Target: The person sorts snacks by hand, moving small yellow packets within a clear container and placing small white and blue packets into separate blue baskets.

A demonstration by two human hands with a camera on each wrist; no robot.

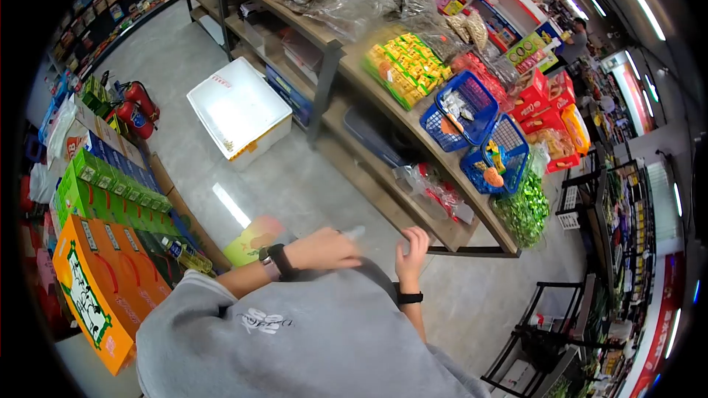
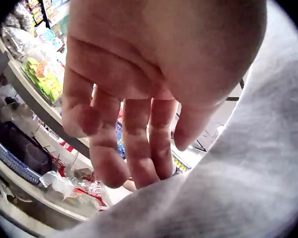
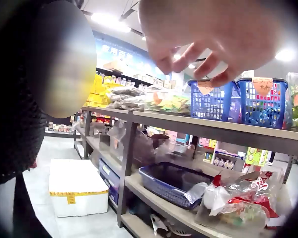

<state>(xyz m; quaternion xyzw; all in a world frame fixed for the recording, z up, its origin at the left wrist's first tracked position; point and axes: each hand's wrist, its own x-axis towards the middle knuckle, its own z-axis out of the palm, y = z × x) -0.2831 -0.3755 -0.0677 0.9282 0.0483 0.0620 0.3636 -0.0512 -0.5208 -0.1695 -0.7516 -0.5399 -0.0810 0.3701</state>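
In front of the grey shirt (image 1: 310, 332), my left hand (image 1: 322, 249) reaches in from the left, a watch (image 1: 276, 259) on its wrist and its fingertips blurred. In the left wrist view the palm of the left hand (image 2: 139, 99) faces the camera, with loosely bent fingers near the shirt and nothing in them. My right hand (image 1: 411, 256) is raised beside the shelf's front edge, with a black band (image 1: 410, 298) on the wrist. Its fingers (image 3: 208, 64) hang loosely bent in the right wrist view, overlapping the blue baskets there, with nothing seen in them.
A wooden shelf unit (image 1: 332, 114) holds yellow snack packs (image 1: 409, 66), blue baskets (image 1: 483, 96) and a bag of greens (image 1: 523, 210). A white foam box (image 1: 240, 107) stands on the floor. Stacked orange cartons (image 1: 110, 273) and fire extinguishers (image 1: 136, 114) are at the left.
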